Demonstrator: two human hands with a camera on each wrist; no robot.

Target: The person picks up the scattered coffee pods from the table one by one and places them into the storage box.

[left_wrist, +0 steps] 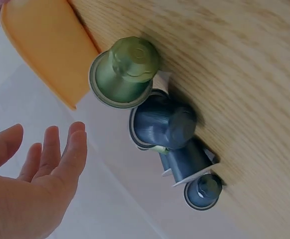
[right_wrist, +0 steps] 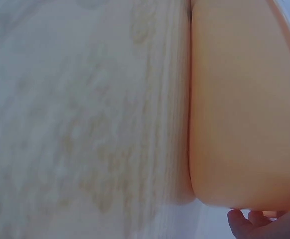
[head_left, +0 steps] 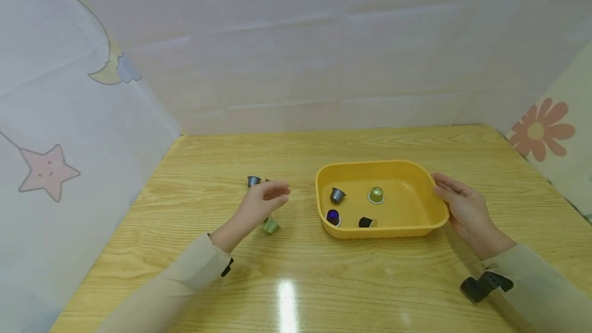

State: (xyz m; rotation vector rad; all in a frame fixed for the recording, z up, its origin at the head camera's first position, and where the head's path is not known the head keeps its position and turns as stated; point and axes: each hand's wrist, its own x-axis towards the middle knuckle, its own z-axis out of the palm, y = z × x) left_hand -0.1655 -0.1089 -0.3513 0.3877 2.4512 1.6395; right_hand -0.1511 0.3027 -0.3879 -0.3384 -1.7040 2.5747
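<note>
Left hand (head_left: 256, 204) hovers over the wooden table, left of the tray, beside a ragged line of pods; thumb and fingers apart, nothing between them. From the left wrist: a green pod (left_wrist: 127, 74) leads the line, a blue pod (left_wrist: 162, 122) close behind it, a dark pod (left_wrist: 192, 162) tipped on its side, a small pod (left_wrist: 203, 190) last. Head view hides part of this row behind the hand. Right hand (head_left: 467, 212) rests at the right end of the yellow tray (head_left: 384, 232), fingertips against the outside; cannot tell whether they clamp the rim. Inside the tray: grey pod (head_left: 337, 196) and purple pod (head_left: 332, 216) toward the left end, lime pod (head_left: 376, 195) near the middle, black pod (head_left: 365, 222) by the near wall. Handling, by judgement: pods light, thin-skinned, smooth, likely to dent if squeezed hard and to roll if nudged on their sides. Best hold is a soft thumb-and-finger pinch across the cup, just above the flared rim. Tray looks stiff, light plastic, apt to slide; steady it by an end wall.
</note>
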